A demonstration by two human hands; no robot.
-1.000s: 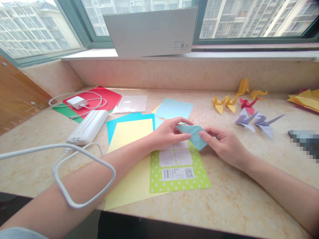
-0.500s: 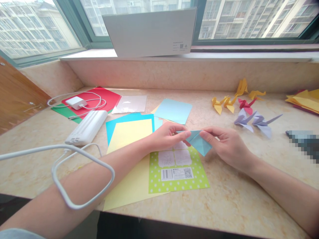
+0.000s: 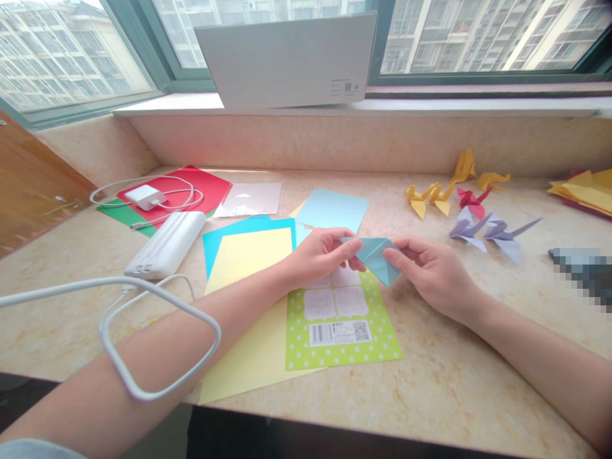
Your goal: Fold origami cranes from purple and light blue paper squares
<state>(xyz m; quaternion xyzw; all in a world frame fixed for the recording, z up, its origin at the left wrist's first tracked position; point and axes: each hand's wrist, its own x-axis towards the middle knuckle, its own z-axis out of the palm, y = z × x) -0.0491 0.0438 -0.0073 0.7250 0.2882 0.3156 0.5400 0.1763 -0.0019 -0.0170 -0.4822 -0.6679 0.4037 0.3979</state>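
Note:
A light blue piece of origami paper (image 3: 381,260), folded into a kite-like shape with creases, is held up between both hands. My left hand (image 3: 329,255) pinches its left corner between thumb and fingers. On the opposite side, my right hand (image 3: 428,271) grips the edge, thumb in front and fingers behind. Below the fold lies a green polka-dot sheet (image 3: 344,354) with a barcode label. It rests partly on a pale yellow sheet (image 3: 248,357), which overlaps bright blue paper (image 3: 213,245). Behind the hands is a light blue square sheet (image 3: 332,210).
Folded paper birds in yellow (image 3: 440,201), red (image 3: 473,203) and lilac (image 3: 504,236) stand at the right. A white power bank (image 3: 167,245), a charger (image 3: 146,197) and red paper (image 3: 205,188) lie left. A white cable (image 3: 217,335) loops over my left forearm. A pixelated dark object (image 3: 583,271) sits far right.
Both hands have lifted the folded paper slightly. Its front has tilted, so more of the upper face and crease shows. The other things have stayed in place.

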